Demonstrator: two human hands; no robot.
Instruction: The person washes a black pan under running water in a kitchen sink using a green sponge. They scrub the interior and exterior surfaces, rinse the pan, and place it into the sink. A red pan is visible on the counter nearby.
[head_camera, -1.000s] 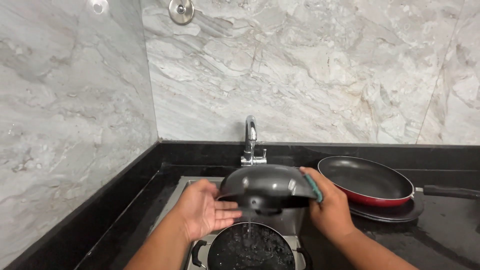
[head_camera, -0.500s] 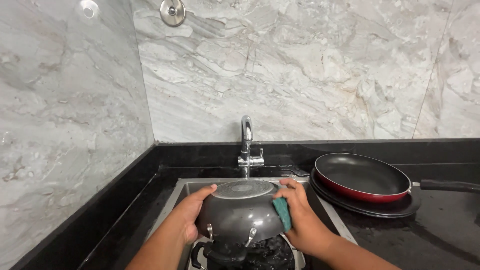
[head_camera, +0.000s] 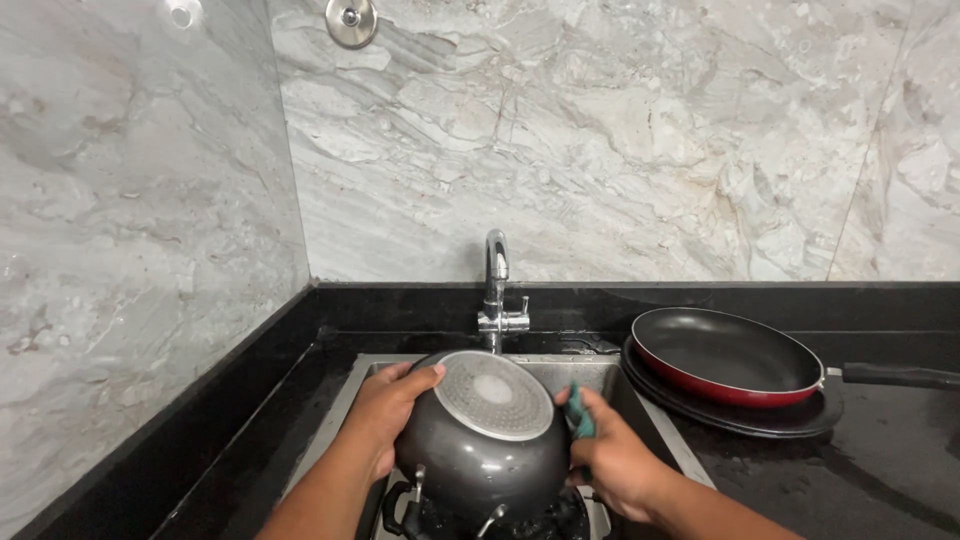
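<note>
Holding: left hand (head_camera: 385, 415) grips the rim of an upturned dark grey pot (head_camera: 485, 435) over the steel sink (head_camera: 345, 420).
Right hand (head_camera: 615, 465): clenched on a green scrub sponge (head_camera: 580, 415) against the pot's side.
Risk: wet pot may slip onto the second pot (head_camera: 490, 520) below.
Surroundings: black granite counter (head_camera: 890, 460), red frying pan (head_camera: 725, 355), chrome tap (head_camera: 497, 290), marble walls (head_camera: 600, 150).
</note>
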